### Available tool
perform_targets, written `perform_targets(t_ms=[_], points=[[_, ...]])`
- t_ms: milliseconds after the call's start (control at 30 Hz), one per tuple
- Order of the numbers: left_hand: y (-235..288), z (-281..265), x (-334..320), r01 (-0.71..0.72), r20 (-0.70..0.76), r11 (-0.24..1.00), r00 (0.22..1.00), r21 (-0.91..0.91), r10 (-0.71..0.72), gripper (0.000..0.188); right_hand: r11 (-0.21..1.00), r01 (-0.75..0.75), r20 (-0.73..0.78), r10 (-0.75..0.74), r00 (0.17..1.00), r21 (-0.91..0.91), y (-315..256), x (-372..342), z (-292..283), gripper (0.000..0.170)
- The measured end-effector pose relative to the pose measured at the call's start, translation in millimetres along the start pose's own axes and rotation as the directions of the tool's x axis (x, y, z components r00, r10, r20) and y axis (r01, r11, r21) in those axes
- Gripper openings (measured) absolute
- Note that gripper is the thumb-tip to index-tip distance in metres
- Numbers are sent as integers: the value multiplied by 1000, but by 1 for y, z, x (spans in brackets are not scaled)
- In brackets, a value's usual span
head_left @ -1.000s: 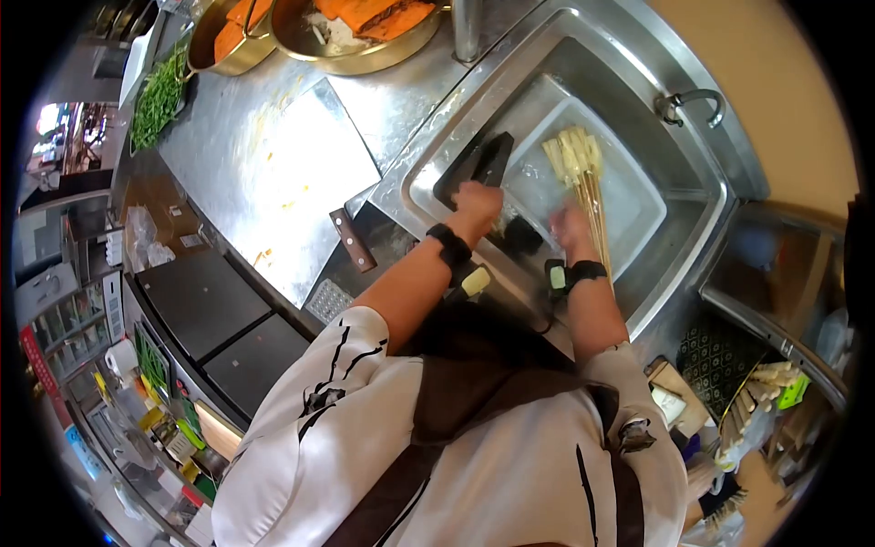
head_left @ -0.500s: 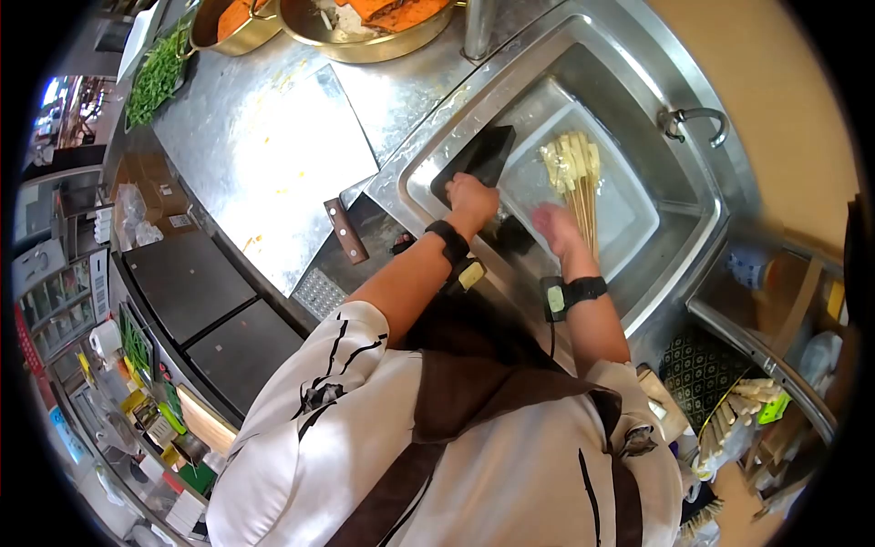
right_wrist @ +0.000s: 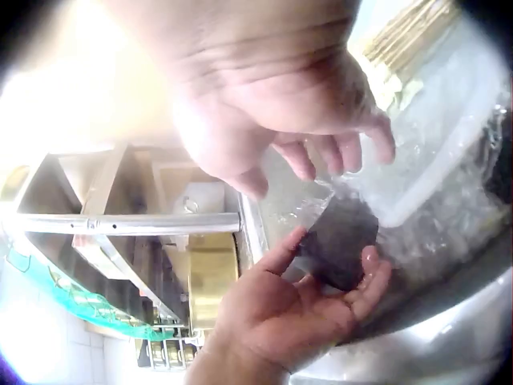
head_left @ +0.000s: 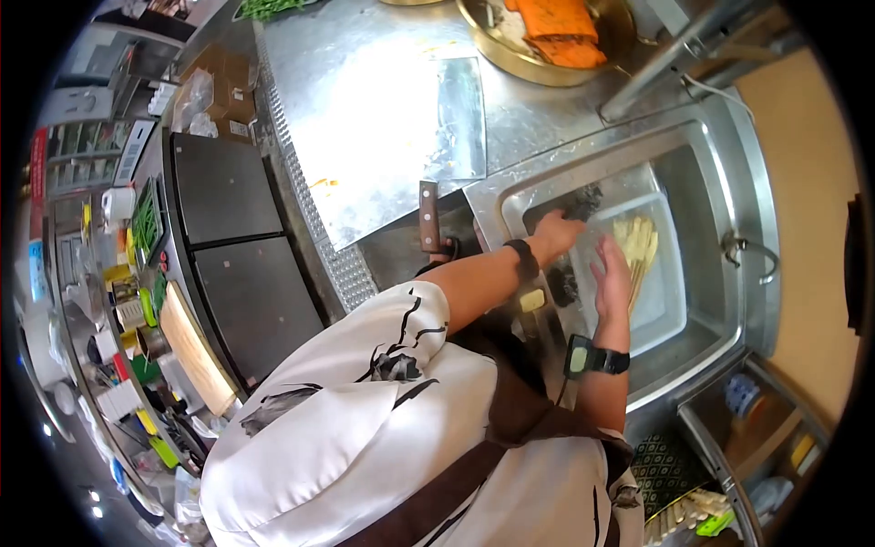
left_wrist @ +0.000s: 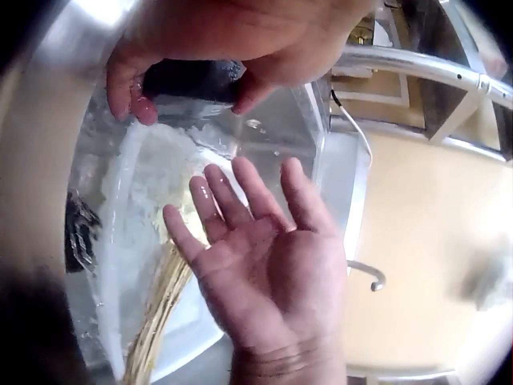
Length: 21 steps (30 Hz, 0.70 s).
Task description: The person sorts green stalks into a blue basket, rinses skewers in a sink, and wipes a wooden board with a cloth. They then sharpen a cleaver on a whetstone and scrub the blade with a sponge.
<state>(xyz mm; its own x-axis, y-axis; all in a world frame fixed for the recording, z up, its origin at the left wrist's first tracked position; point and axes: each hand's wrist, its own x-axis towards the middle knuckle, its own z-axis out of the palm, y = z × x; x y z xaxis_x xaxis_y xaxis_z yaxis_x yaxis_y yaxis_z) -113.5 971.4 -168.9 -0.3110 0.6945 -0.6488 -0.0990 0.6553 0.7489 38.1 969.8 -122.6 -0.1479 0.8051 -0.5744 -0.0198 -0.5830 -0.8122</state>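
My left hand point(head_left: 551, 237) reaches into the sink and grips a dark rectangular slab point(right_wrist: 341, 241), thumb on one side and fingertips on the other. The slab is wet and lies close over the water. Facing it, my right hand point(head_left: 612, 278) holds nothing; its palm and spread, wet fingers show in the left wrist view point(left_wrist: 272, 273). Beyond the right hand, a bundle of skewers point(head_left: 643, 242) with pale yellow food on the ends lies in a white plastic tub point(head_left: 674, 310). Another dark thing point(left_wrist: 80, 233) sits in the water beside the tub.
A steel sink point(head_left: 720, 337) surrounds the tub, with a tap point(head_left: 756, 251) on its right. On the counter left of it lies a cleaver point(head_left: 428, 219), wooden handle over the edge. A brass pan point(head_left: 510, 50) with orange slabs stands behind.
The head view has swung, so the sink sits lower and further right. My right hand has moved from beside the skewers toward the left hand. The left hand keeps its grip on the slab.
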Motion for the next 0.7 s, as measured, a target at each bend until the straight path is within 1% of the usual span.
perform_targets(t_ms=[67,100,133,167,200,267,300,333,367,400,467,500,567,600,633,667,700], points=[[7,-4,-3,112,78,983,992,-144,-101,70,995,-27,-73,21,997,-92,-2,-3,-3,55],[9,-3,-4,74,25,989,997,-124,-72,68,995,-22,-62,16,998,-101,-3,-6,-4,55],[9,-4,-6,73,17,988,997,-133,-71,68,995,-52,-86,45,995,-86,-3,-10,-4,58],[9,-4,-9,34,9,997,999,-76,-33,68,994,-84,-111,76,991,-70,-2,-14,-4,61],[17,-7,-18,-6,4,1000,1000,-17,6,68,994,-84,-104,76,992,-76,-1,-17,-4,61],[41,-17,-41,5,6,999,1000,-48,-5,67,986,-133,-93,142,985,104,2,-20,-1,64],[51,-26,-52,45,86,993,996,-106,-36,67,986,-132,-85,141,986,98,1,-24,2,64],[55,-32,-58,85,166,983,984,-160,-58,68,981,-133,-79,145,986,144,-3,-27,5,65],[43,-28,-50,89,173,978,983,-190,-55,73,973,-133,-73,150,986,190,-5,-28,9,67],[49,-35,-59,83,167,977,985,-194,-51,73,974,-131,-66,145,987,187,-5,-27,12,67],[65,-54,-83,165,241,915,968,-368,-78,77,896,-201,57,195,979,395,-5,-24,14,65],[63,-62,-86,160,242,915,968,-370,-71,77,898,-195,56,188,980,394,-9,-27,21,65],[59,-78,-92,217,389,899,919,-380,-58,75,798,-238,118,207,971,554,-16,-32,41,48],[59,-88,-101,216,399,902,915,-375,-53,75,798,-226,108,200,974,558,-13,-32,45,48],[61,-99,-111,241,419,872,907,-425,-46,72,816,-230,256,105,961,530,-9,-28,49,38],[63,-111,-116,265,439,840,898,-473,-36,70,837,-226,399,10,917,498,-7,-23,54,29],[62,-123,-119,261,446,841,895,-473,-27,70,875,-209,364,41,931,436,-27,-41,82,20]])
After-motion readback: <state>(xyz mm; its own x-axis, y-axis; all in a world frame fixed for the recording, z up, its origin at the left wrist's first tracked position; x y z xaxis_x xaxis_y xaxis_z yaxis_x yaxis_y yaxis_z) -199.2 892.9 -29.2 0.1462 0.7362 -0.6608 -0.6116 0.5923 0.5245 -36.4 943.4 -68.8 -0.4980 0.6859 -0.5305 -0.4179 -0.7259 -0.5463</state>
